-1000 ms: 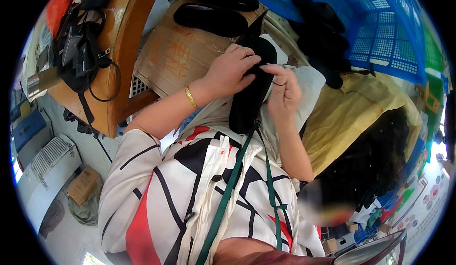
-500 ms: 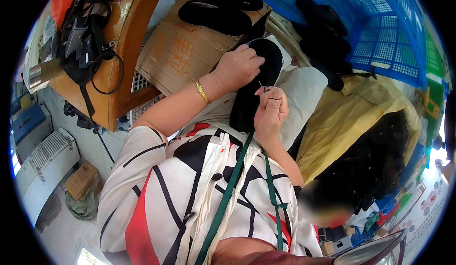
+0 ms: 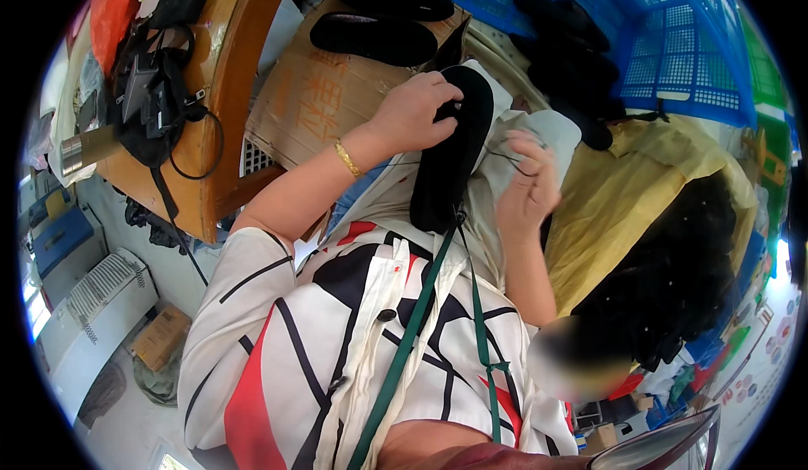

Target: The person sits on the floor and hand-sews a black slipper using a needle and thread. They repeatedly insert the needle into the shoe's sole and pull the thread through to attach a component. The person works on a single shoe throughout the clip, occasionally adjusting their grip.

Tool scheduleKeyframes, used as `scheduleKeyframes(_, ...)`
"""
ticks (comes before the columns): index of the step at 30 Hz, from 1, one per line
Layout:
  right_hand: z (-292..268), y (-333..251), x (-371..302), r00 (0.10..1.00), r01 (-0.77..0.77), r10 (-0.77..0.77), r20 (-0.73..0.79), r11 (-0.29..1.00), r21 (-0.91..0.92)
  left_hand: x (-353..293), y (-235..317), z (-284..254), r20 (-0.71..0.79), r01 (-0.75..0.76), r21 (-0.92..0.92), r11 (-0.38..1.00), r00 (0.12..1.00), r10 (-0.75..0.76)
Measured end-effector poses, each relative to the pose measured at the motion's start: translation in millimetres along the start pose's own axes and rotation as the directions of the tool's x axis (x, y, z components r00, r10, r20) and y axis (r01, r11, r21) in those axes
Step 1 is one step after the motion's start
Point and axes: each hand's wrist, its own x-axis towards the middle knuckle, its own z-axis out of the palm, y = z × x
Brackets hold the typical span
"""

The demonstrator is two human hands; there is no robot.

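Observation:
A black cloth shoe (image 3: 454, 163) lies lengthwise across my lap on pale cloth. My left hand (image 3: 415, 112), with a gold bracelet at the wrist, grips its left edge near the far end, thumb on top. To the right of the shoe and apart from it is my right hand (image 3: 528, 180), raised with fingers curled and slightly smeared by motion. Thin dark thread (image 3: 497, 155) runs at its fingers; a needle cannot be made out now. Two more black shoes (image 3: 374, 39) rest side by side on a cardboard box (image 3: 295, 104) beyond my left hand.
On the left stands a wooden table (image 3: 220, 125) with a black bag (image 3: 156, 91) on it. A blue plastic crate (image 3: 673, 66) is at the far right, dark shoes beside it. Yellowish cloth (image 3: 627, 184) borders a dark heap on the right. Green straps (image 3: 404, 344) hang down my front.
My right hand has drawn away from the shoe, to the right, with the thread. The left hand stays on the shoe, its fingers shifted slightly. The view has tilted a little.

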Motion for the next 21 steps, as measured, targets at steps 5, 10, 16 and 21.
scheduleKeyframes(5, -81, 5, -50, 0.926, 0.236, -0.045, 0.375, 0.845, -0.480, 1, 15, -5, 0.026, 0.063, 0.061, 0.996, 0.998, -0.064)
scheduleKeyframes(10, -104, -22, -78, 0.776, 0.034, 0.366, 0.514, 0.789, -0.613, 13, 36, 5, -0.012, 0.083, 0.342, 0.936, 0.996, -0.084)
scheduleKeyframes(16, -99, -12, -43, 0.866, -0.445, 0.497, 0.047, 0.812, -0.378, 23, 36, 7, -0.130, -0.045, 0.483, 0.874, 0.984, 0.122)
scheduleKeyframes(21, -39, 9, -28, 0.767, -0.638, 0.614, 0.184, 0.760, 0.126, 20, 36, 1, -0.107, 0.139, 0.327, 0.935, 0.988, -0.109)
